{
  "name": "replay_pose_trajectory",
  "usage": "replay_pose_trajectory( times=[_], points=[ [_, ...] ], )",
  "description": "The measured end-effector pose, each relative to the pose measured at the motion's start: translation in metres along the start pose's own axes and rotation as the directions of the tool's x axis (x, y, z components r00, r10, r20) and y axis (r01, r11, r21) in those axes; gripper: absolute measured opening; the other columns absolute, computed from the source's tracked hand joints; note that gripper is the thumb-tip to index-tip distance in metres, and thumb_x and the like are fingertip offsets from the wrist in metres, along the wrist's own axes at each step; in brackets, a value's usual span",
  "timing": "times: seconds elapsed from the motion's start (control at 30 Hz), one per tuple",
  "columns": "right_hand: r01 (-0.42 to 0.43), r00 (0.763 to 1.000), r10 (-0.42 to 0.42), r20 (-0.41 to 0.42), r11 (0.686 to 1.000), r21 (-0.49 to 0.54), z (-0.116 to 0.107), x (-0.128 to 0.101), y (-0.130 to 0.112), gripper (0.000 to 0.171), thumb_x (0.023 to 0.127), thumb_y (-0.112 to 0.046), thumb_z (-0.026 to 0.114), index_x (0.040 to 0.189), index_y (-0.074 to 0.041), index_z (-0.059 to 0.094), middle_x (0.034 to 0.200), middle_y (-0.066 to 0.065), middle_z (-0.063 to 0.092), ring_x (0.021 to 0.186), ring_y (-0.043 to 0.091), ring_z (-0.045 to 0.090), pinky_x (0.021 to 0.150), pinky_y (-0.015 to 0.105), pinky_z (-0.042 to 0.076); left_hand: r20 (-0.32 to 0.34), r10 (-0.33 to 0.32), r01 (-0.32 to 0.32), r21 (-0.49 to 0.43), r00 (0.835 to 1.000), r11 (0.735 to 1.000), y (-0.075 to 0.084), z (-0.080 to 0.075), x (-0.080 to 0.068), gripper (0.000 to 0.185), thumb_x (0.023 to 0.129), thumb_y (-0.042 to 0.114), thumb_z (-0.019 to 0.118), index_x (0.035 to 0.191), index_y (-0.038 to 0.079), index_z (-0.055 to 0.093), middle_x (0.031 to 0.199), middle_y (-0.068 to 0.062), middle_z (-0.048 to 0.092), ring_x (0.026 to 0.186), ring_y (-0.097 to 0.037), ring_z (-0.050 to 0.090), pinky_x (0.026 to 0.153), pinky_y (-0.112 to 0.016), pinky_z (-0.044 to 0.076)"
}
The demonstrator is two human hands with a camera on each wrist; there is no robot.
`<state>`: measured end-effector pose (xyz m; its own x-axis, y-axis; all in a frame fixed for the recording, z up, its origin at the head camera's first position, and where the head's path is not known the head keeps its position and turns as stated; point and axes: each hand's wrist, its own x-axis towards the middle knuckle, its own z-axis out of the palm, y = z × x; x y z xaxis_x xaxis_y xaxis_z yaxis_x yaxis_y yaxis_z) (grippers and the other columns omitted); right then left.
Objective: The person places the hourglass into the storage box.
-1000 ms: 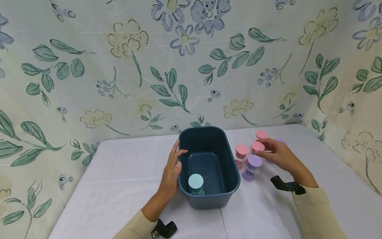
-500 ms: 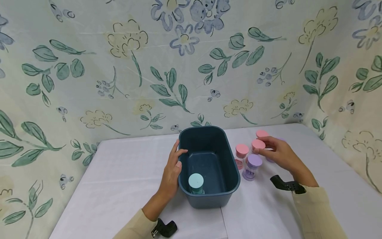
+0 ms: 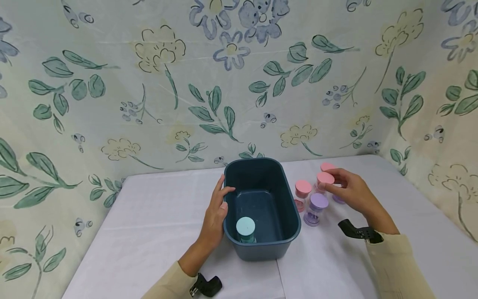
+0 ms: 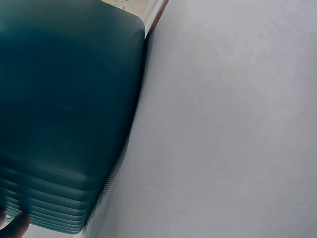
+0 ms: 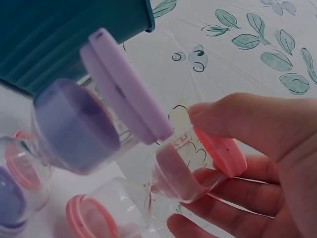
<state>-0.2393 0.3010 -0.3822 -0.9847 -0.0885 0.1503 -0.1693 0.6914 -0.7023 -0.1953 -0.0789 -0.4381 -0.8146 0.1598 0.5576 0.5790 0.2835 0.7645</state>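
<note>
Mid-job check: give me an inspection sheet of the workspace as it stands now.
Surface: white cloth-covered table.
Job's things: dark teal plastic tub with a teal-lidded jar inside; pink-lidded clear jar lifted off the table.
Clutter: another pink-lidded jar, purple-lidded jar, more partly hidden behind the hand.
Grippers: left hand rests on tub's rim; right hand grips the lifted jar, fingers round it.
Cables: nothing seen.
Surroundings: floral fabric backdrop.

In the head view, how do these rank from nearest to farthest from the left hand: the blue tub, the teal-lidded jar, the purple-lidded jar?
1. Blue tub: the left hand rests on its left rim.
2. Teal-lidded jar: inside the tub, near corner.
3. Purple-lidded jar: outside the tub, on its right side.
</note>
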Motion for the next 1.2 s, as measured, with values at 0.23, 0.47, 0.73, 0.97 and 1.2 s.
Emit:
replay_pose_trajectory(
  times=[0.23,0.47,0.73,0.97,1.2],
  points=[
    [-0.018,1.000,0.018,-0.017,1.000,-0.001,-0.0017,-0.0001,-0.0011,0.069,0.087,-0.045,0.066,0.138,-0.002,0.045,0.136,0.024,0.049,0.121,0.045,0.046,0.091,0.061,0.045,-0.001,0.002,-0.002,0.006,1.000,1.000,-0.0003,0.0001,0.0003,0.041,0.100,0.024,0.031,0.136,0.019,0.047,0.162,0.001,0.012,0.147,-0.019,0.011,0.109,-0.066,0.016],
    [0.000,0.999,0.000,-0.039,1.000,0.007,-0.0030,-0.0011,-0.0020,0.069,0.088,-0.045,0.066,0.139,-0.003,0.045,0.135,0.023,0.050,0.118,0.043,0.049,0.090,0.060,0.046,0.000,0.011,-0.011,-0.006,1.000,1.000,-0.0001,-0.0002,0.0006,0.041,0.100,0.024,0.031,0.136,0.016,0.047,0.162,-0.002,0.013,0.147,-0.021,0.012,0.108,-0.067,0.017],
    [0.012,0.997,-0.010,-0.078,1.000,0.023,-0.0049,-0.0018,-0.0023,0.070,0.088,-0.046,0.066,0.141,-0.005,0.045,0.135,0.022,0.051,0.121,0.043,0.047,0.094,0.062,0.042,0.001,0.003,-0.003,0.000,1.000,1.000,-0.0004,0.0003,-0.0015,0.043,0.100,0.025,0.031,0.136,0.009,0.047,0.162,-0.001,0.012,0.147,-0.020,0.012,0.109,-0.066,0.017],
    [0.011,0.995,-0.008,-0.099,0.999,0.038,-0.0055,-0.0026,-0.0031,0.069,0.087,-0.047,0.066,0.141,-0.007,0.046,0.134,0.020,0.052,0.122,0.042,0.048,0.095,0.061,0.041,-0.001,0.012,-0.012,-0.002,1.000,1.000,0.0001,0.0010,-0.0016,0.041,0.100,0.026,0.031,0.137,0.016,0.047,0.162,-0.002,0.012,0.147,-0.022,0.012,0.108,-0.067,0.018],
    [0.029,0.991,-0.023,-0.128,0.998,0.049,-0.0058,-0.0035,-0.0039,0.066,0.088,-0.045,0.066,0.139,-0.008,0.048,0.134,0.019,0.053,0.123,0.040,0.047,0.097,0.063,0.040,-0.003,0.012,-0.012,-0.002,1.000,1.000,-0.0008,0.0016,-0.0024,0.042,0.100,0.025,0.031,0.137,0.013,0.047,0.162,-0.001,0.012,0.147,-0.023,0.012,0.107,-0.068,0.018]
  ],
)
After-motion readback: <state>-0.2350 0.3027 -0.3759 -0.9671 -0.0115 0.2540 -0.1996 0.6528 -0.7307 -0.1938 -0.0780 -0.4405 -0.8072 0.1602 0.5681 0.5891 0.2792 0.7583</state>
